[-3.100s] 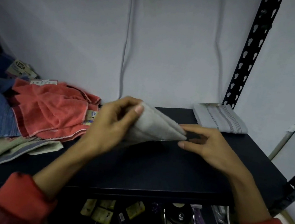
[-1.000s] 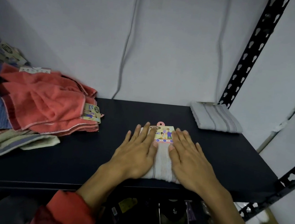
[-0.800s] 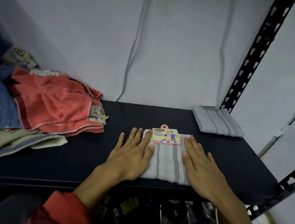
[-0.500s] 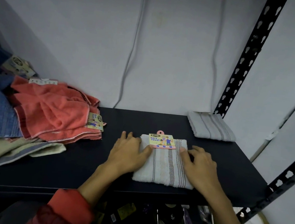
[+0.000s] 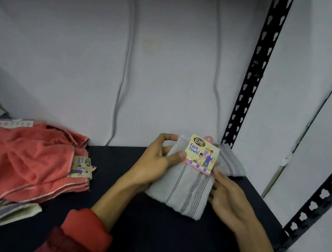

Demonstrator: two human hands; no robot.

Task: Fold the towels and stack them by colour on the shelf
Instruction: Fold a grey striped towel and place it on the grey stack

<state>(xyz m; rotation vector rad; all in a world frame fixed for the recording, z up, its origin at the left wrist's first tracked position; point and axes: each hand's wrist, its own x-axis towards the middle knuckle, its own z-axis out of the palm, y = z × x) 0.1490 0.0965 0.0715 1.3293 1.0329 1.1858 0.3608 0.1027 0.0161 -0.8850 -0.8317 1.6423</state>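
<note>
— Near the right back corner of the shelf (image 5: 150, 223): folded grey towel (image 5: 182, 192), lifted and tilted, with a yellow tag (image 5: 202, 153) on top.

— Held how?

— Left hand (image 5: 154, 162) gripping its left side, thumb on top. Right hand (image 5: 227, 197) holding the right edge.

— And behind?

— Another folded grey towel (image 5: 231, 162), right in the corner. Heap of red towels (image 5: 22, 159) at the left end.
</note>
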